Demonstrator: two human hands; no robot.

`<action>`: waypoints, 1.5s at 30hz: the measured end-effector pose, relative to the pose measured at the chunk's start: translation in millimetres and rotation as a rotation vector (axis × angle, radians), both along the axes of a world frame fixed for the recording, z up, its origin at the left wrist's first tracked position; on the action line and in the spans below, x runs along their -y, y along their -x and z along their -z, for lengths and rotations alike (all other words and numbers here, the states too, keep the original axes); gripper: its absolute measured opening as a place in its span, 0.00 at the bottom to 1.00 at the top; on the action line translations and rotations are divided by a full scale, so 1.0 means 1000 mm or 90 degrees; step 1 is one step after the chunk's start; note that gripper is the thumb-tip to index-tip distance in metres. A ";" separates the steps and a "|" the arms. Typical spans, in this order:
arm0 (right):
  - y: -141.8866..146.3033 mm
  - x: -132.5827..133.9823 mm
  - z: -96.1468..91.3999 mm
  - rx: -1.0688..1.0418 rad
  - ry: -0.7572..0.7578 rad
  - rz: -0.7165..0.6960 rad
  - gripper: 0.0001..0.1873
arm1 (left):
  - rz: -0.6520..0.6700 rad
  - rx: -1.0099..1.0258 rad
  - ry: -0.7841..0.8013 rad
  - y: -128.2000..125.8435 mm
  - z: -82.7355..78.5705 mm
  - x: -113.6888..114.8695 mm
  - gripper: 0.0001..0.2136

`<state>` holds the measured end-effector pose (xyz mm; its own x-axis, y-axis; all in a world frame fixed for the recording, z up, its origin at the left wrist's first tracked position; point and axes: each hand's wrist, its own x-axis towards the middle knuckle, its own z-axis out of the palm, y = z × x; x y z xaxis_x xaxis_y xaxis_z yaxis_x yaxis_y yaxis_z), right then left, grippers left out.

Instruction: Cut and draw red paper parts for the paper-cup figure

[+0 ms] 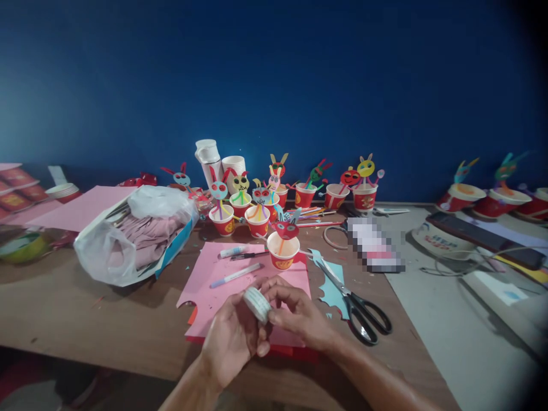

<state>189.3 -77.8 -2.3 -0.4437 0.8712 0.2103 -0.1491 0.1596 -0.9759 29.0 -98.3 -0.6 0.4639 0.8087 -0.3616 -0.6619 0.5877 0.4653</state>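
Both my hands meet over the front edge of the table around a small white roll of tape (257, 303). My left hand (231, 339) cups the roll from below with curled fingers. My right hand (299, 314) pinches its upper edge with thumb and fingertips. Under them lies a pink paper sheet (214, 285) on red sheets. On the pink sheet rest pens (234, 275) and a red paper cup with a red bunny figure (283, 249). Black-handled scissors (357, 305) lie just right of my right hand on a light blue paper cutout (330, 291).
Several red cups with paper animal faces on straws (257, 214) stand in rows behind the sheet. A white plastic bag of pink material (137, 237) lies at left. White stacked cups (208, 157) stand at the back. More decorated bowls (464, 197), cables and a grey mat (432, 319) fill the right.
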 end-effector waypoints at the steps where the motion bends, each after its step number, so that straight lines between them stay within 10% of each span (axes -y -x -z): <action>1: 0.000 0.000 0.002 -0.011 0.002 -0.006 0.09 | 0.003 0.010 -0.009 0.000 0.002 0.001 0.14; 21: 0.009 0.005 0.016 -0.213 0.225 -0.098 0.18 | -0.096 -0.148 -0.095 -0.022 -0.001 0.015 0.20; 33: 0.002 0.005 0.007 -0.182 0.195 -0.134 0.15 | 0.022 -0.007 0.003 -0.015 -0.007 0.001 0.13; 45: -0.002 0.004 -0.003 -0.008 0.077 0.010 0.06 | -0.020 -0.404 -0.265 0.004 -0.013 -0.001 0.18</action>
